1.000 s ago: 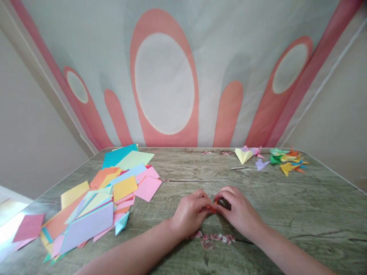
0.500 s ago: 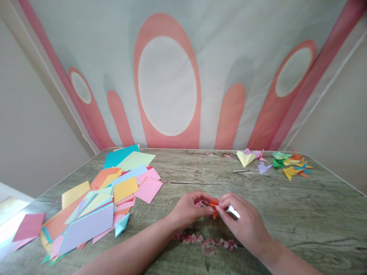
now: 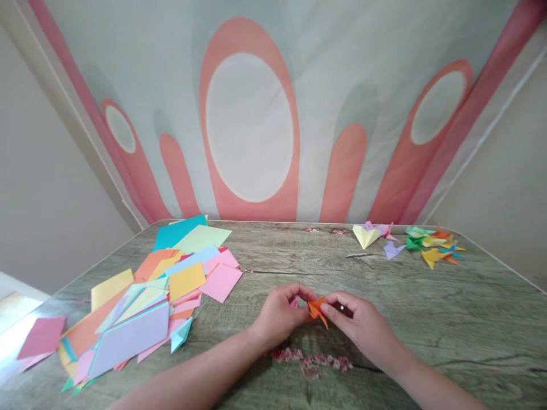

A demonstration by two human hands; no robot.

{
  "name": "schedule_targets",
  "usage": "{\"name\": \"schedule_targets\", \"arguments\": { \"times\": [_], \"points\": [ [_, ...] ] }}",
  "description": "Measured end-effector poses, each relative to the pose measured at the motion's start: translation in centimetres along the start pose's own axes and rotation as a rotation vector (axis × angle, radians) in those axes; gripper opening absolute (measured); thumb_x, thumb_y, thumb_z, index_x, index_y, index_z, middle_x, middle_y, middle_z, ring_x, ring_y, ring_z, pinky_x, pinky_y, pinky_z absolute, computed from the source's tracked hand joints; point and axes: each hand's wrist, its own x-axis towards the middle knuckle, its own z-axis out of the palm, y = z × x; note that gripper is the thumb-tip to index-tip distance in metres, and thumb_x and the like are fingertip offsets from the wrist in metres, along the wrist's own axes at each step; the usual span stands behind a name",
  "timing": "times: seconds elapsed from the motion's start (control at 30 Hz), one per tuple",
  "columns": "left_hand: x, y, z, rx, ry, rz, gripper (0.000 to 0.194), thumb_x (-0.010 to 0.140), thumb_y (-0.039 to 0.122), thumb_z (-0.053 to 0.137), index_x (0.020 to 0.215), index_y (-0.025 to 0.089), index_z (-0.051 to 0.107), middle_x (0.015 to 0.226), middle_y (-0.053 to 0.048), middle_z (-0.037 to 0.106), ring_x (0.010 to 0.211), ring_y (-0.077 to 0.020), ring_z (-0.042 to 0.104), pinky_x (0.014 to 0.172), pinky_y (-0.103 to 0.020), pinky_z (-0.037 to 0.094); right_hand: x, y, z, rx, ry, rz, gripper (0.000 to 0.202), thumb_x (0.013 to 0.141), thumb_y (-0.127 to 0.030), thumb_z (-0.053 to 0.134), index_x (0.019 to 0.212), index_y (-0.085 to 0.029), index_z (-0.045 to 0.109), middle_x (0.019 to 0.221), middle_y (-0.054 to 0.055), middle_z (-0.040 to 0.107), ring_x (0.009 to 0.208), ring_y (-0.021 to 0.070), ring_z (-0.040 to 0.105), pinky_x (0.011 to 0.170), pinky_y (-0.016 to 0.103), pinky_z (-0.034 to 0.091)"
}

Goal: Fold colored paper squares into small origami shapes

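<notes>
A small folded orange paper piece [image 3: 317, 309] is pinched between my two hands just above the wood-grain table [image 3: 448, 319]. My left hand [image 3: 280, 316] grips its left side with thumb and fingertips. From the right, my right hand [image 3: 361, 327] holds it, fingers curled, and a small shiny thing shows in that palm. Both forearms come in from the bottom edge.
A spread pile of coloured paper squares [image 3: 141, 302] covers the table's left side. Several folded paper figures [image 3: 431, 247] and a yellow folded one [image 3: 364, 235] lie at the far right. A pink and grey patterned cloth [image 3: 248, 125] hangs behind the table.
My hands lifted the orange piece off the table and turned it; more of it shows now. The right hand's fingers have curled closer over the shiny thing in its palm.
</notes>
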Motion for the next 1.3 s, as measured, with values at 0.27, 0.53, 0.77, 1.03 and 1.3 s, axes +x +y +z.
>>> {"name": "schedule_targets", "arguments": {
  "times": [0.27, 0.53, 0.77, 1.03, 1.3],
  "points": [
    [-0.2, 0.4, 0.1, 0.142, -0.012, -0.052, 0.02, 0.076, 0.034, 0.066, 0.077, 0.015, 0.071, 0.065, 0.003, 0.061, 0.062, -0.0104, 0.049, 0.059, -0.02, 0.035, 0.1, 0.0, 0.0, 0.106, -0.003, 0.039, 0.031, 0.089, -0.047, 0.053, 0.085, -0.019, 0.068, 0.078, 0.0, 0.066, 0.073, 0.0155, 0.058, 0.065, 0.025, 0.043],
    [-0.6, 1.0, 0.1, 0.19, -0.031, 0.074, 0.009, 0.076, 0.022, 0.066, 0.071, 0.017, 0.072, 0.062, 0.004, 0.059, 0.059, -0.0088, 0.045, 0.058, -0.019, 0.032, 0.2, 0.0, 0.1, 0.455, -0.138, 0.204, 0.033, 0.078, -0.048, 0.067, 0.075, -0.016, 0.062, 0.063, -0.004, 0.054, 0.049, 0.0067, 0.038, 0.045, 0.019, 0.028],
    [-0.7, 0.6, 0.1, 0.124, -0.093, 0.225, 0.008, 0.077, 0.014, 0.067, 0.071, 0.015, 0.072, 0.069, 0.0, 0.067, 0.067, -0.0114, 0.057, 0.066, -0.02, 0.038, 0.0, 0.5, -0.3, 0.647, -0.304, 0.318, 0.033, 0.073, -0.044, 0.075, 0.074, -0.014, 0.06, 0.062, -0.003, 0.054, 0.048, 0.0046, 0.036, 0.042, 0.018, 0.024],
    [-0.8, 0.6, 0.4, 0.09, -0.113, 0.206, 0.008, 0.077, 0.014, 0.066, 0.071, 0.015, 0.072, 0.071, 0.0, 0.067, 0.069, -0.012, 0.058, 0.067, -0.02, 0.039, 0.1, 0.8, -0.3, 0.674, -0.337, 0.345, 0.032, 0.073, -0.04, 0.077, 0.074, -0.014, 0.057, 0.063, -0.003, 0.055, 0.047, 0.0038, 0.037, 0.041, 0.018, 0.024],
    [-0.1, 0.9, 0.6, 0.106, -0.049, 0.052, 0.018, 0.077, 0.027, 0.068, 0.093, 0.018, 0.069, 0.077, 0.002, 0.067, 0.07, -0.0114, 0.056, 0.065, -0.019, 0.037, 0.3, 0.2, -0.1, 0.619, -0.173, 0.307, 0.034, 0.08, -0.047, 0.068, 0.078, -0.015, 0.057, 0.061, -0.004, 0.052, 0.048, 0.0043, 0.036, 0.041, 0.016, 0.025]
  ]
}}
